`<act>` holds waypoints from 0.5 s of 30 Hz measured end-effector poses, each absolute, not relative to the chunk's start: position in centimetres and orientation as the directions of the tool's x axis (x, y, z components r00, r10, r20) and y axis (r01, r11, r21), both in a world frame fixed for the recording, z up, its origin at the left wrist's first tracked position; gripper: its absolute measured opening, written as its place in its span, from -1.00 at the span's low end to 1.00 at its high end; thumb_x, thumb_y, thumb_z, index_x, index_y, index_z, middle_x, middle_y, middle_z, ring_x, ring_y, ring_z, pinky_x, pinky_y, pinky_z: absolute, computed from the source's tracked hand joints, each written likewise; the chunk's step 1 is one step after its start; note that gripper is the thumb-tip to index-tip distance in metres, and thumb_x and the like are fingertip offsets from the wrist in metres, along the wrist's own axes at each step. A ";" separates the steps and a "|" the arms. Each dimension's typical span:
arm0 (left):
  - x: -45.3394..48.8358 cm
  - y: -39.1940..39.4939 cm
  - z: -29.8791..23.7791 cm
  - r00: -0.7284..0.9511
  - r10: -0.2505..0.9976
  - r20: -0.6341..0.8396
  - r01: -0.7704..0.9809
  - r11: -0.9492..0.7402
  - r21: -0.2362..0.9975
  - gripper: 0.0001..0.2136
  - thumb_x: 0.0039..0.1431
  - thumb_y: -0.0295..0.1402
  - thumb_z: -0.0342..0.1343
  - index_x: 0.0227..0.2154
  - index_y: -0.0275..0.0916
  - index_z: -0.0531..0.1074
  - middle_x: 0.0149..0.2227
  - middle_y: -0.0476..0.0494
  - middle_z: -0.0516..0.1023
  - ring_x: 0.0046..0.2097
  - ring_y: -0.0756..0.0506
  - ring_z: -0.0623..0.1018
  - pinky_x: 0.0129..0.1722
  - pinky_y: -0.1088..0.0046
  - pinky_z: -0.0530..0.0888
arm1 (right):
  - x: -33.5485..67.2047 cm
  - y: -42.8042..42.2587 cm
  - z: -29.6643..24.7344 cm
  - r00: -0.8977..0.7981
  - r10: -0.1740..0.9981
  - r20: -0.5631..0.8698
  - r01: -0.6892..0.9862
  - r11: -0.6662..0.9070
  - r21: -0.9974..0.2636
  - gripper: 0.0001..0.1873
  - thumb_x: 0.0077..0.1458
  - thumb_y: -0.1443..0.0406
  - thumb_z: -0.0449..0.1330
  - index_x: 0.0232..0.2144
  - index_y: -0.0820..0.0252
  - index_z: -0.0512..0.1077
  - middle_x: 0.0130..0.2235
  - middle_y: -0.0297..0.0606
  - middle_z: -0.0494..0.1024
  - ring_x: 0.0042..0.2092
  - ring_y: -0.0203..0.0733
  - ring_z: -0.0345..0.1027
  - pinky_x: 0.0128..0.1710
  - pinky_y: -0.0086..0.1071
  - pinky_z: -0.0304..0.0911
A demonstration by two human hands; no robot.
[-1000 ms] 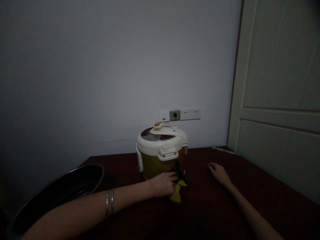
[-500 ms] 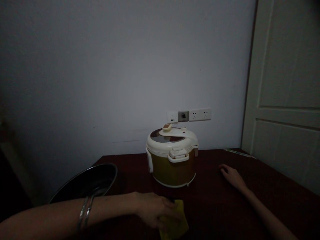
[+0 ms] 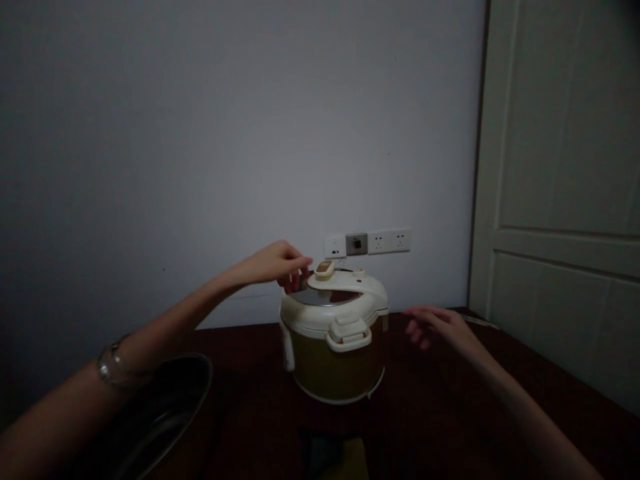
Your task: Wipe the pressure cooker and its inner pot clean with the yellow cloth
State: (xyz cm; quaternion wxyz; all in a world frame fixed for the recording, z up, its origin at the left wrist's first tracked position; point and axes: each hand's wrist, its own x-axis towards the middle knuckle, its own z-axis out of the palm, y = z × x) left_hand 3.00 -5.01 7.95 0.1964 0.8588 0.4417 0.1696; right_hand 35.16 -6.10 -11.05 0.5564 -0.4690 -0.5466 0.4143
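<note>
An electric pressure cooker, with a white lid and an olive-gold body, stands on the dark red table. My left hand is over the left part of its lid, just beside the lid knob. Its fingers are loosely bent and apart with nothing in them; whether they touch the lid I cannot tell. To the right of the cooker, my right hand is raised, fingers half bent and holding nothing. A yellow cloth lies at the bottom edge, next to something dark that is hard to make out.
A dark, wide pan or basin stands at the left, partly behind my left forearm. Wall sockets sit behind the cooker. A pale door is at the right. A thin flat strip lies at the table's back right.
My left hand has let go of the yellow cloth and moved up to the cooker's lid. My right hand has lifted from the table and shifted left towards the cooker. The view has tilted slightly.
</note>
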 end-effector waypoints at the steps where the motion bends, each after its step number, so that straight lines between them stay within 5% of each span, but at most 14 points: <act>1: 2.5 -2.7 8.2 0.458 0.870 0.182 0.706 -0.480 0.520 -0.65 0.17 -0.17 -0.05 -0.47 -0.34 0.49 -0.58 -0.12 0.50 -0.56 -0.02 0.48 -0.50 0.47 0.35 | 34.2 -6.6 -10.9 0.010 0.983 0.186 0.049 0.185 -0.982 -0.51 -0.13 -0.04 0.22 -0.33 0.27 0.48 -0.52 -0.20 0.53 -0.53 -0.24 0.41 -0.62 -0.44 0.26; 4: 0.9 3.9 7.4 0.243 0.936 0.255 0.691 -0.352 0.631 -0.74 0.14 -0.26 -0.01 -0.43 -0.35 0.47 -0.54 -0.13 0.51 -0.53 -0.03 0.48 -0.46 0.46 0.34 | 31.5 -7.6 -11.1 -0.105 0.993 0.056 0.080 0.065 -0.995 -0.47 -0.05 -0.10 0.14 -0.34 0.27 0.44 -0.55 -0.21 0.52 -0.55 -0.25 0.41 -0.66 -0.49 0.22; 9: -0.9 11.7 3.6 0.042 0.988 0.150 0.528 -0.150 0.836 -0.81 0.12 -0.34 0.05 -0.48 -0.36 0.45 -0.47 -0.17 0.51 -0.32 -0.09 0.48 -0.29 0.45 0.33 | 28.8 -8.0 -12.0 -0.218 0.975 -0.047 0.231 0.005 -0.973 -0.38 -0.10 -0.23 0.08 -0.44 0.23 0.39 -0.55 -0.19 0.52 -0.54 -0.23 0.41 -0.69 -0.50 0.17; 13: -1.5 14.6 -0.9 0.095 0.994 0.046 0.370 -0.078 0.926 -0.74 0.14 -0.22 0.06 -0.40 -0.36 0.46 -0.40 -0.22 0.54 -0.20 -0.13 0.48 -0.17 0.44 0.34 | 29.2 -7.7 -13.7 -0.127 0.987 0.094 0.518 0.147 -0.842 -0.50 -0.04 -0.13 0.14 -0.52 0.20 0.41 -0.53 -0.20 0.53 -0.48 -0.19 0.42 -0.55 -0.41 0.26; 15: -1.5 15.3 -3.2 0.168 0.986 -0.006 0.224 -0.032 0.974 -0.70 0.16 -0.19 0.03 -0.38 -0.38 0.46 -0.43 -0.24 0.55 -0.24 -0.14 0.50 -0.15 0.40 0.36 | 29.7 -7.4 -15.5 -0.037 0.977 0.211 0.628 0.187 -0.755 -0.57 -0.07 -0.06 0.21 -0.40 0.19 0.47 -0.43 -0.14 0.57 -0.38 -0.07 0.47 -0.40 -0.31 0.33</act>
